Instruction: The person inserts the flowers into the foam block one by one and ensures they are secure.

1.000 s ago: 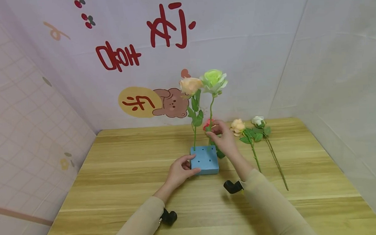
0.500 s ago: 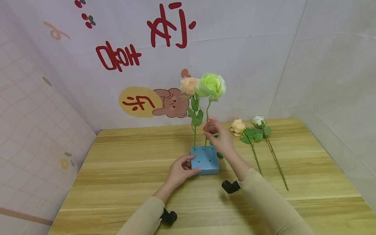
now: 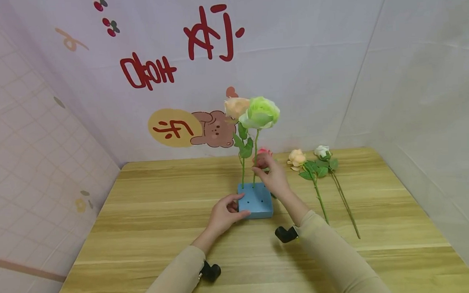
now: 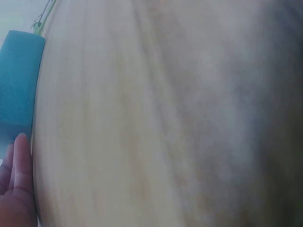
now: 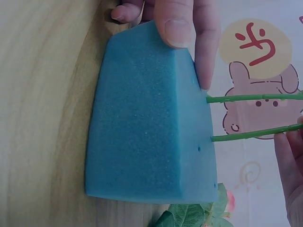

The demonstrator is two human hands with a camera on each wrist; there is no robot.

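A blue foam block with small holes in its top sits on the table. My left hand holds its left side, thumb at the front corner; the right wrist view shows the thumb on the block's edge. A peach rose stands upright in the back left hole. My right hand pinches the stem of a pale green rose partway down. That stem's lower end meets the block's top at the back middle hole, beside the peach rose's stem.
Behind my right hand lies a pinkish-red rose, mostly hidden. Further right, another peach rose and a white rose lie on the wooden table. A printed white cloth hangs behind the table.
My right hand has moved the green rose left and down, bringing its stem from the right of the block to the back middle hole. The left hand and block have stayed put.
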